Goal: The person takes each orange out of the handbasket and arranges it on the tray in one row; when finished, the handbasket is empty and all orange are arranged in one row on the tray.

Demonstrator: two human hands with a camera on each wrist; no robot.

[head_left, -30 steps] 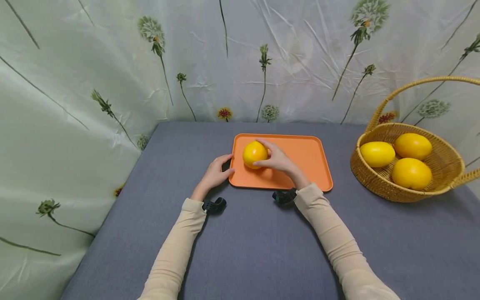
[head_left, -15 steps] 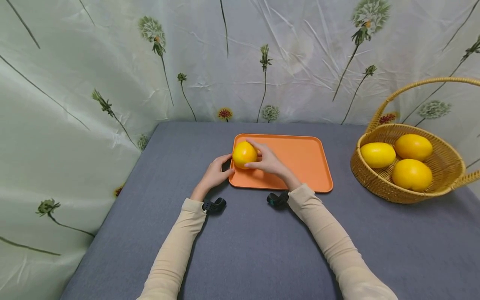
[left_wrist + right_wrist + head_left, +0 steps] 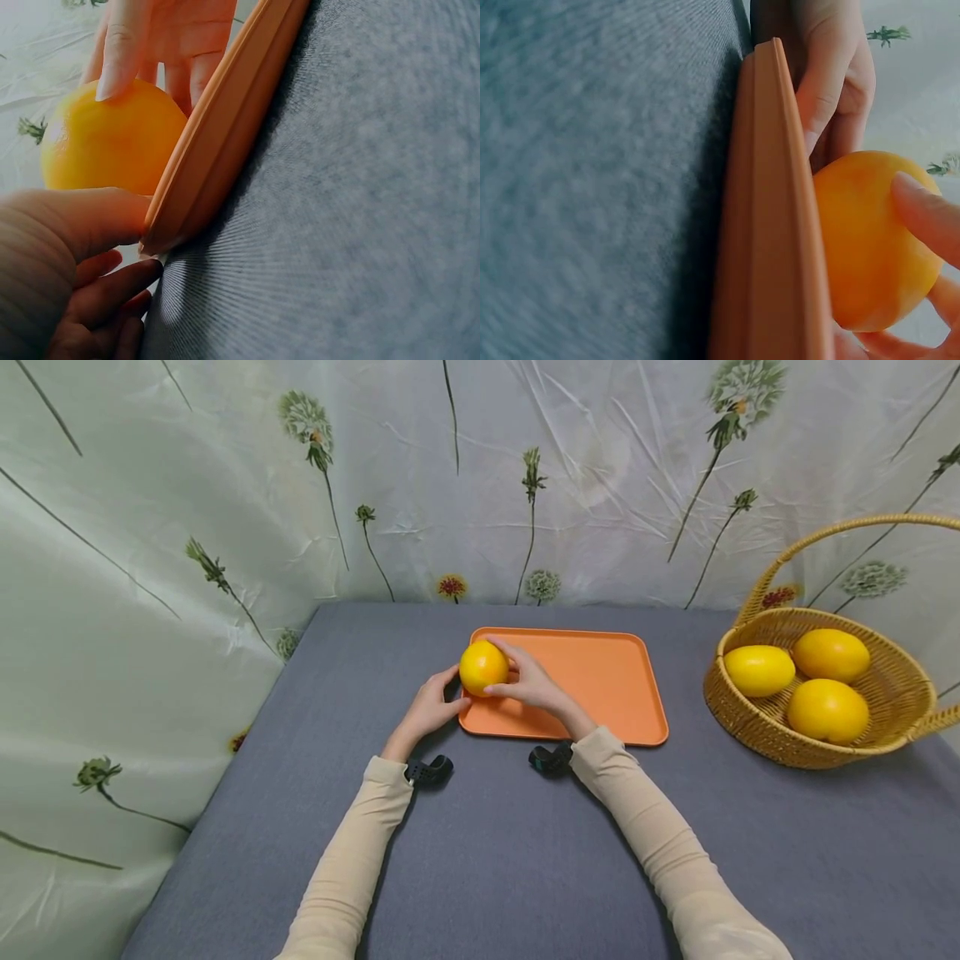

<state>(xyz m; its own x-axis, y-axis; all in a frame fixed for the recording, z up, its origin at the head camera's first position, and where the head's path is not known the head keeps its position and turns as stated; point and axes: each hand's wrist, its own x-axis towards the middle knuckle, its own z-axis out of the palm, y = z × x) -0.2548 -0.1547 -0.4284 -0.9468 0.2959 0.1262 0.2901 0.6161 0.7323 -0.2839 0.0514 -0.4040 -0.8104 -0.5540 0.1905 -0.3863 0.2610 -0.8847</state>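
Note:
My right hand (image 3: pixel 530 682) holds a round yellow-orange fruit (image 3: pixel 482 668) between thumb and fingers, at the left end of an orange tray (image 3: pixel 592 681). In the right wrist view the smooth fruit (image 3: pixel 877 240) shows just past the tray rim (image 3: pixel 780 225), with the thumb against its side. My left hand (image 3: pixel 429 703) grips the tray's left edge. Seen from the left wrist, its thumb (image 3: pixel 97 214) lies on the rim at the corner, right beside the fruit, and the other fingers curl below the rim.
On the right stands a wicker basket (image 3: pixel 750 727) with a tall handle, holding a lemon-shaped yellow fruit (image 3: pixel 759 670) and two rounder yellow-orange fruits (image 3: pixel 827 710). Grey cloth (image 3: pixel 480 860) covers the table. A flower-patterned curtain (image 3: pixel 450 485) hangs behind it and at the left.
My right hand has moved left along the tray with the round fruit, bringing it up to the left edge beside my left hand. The left hand has stayed put.

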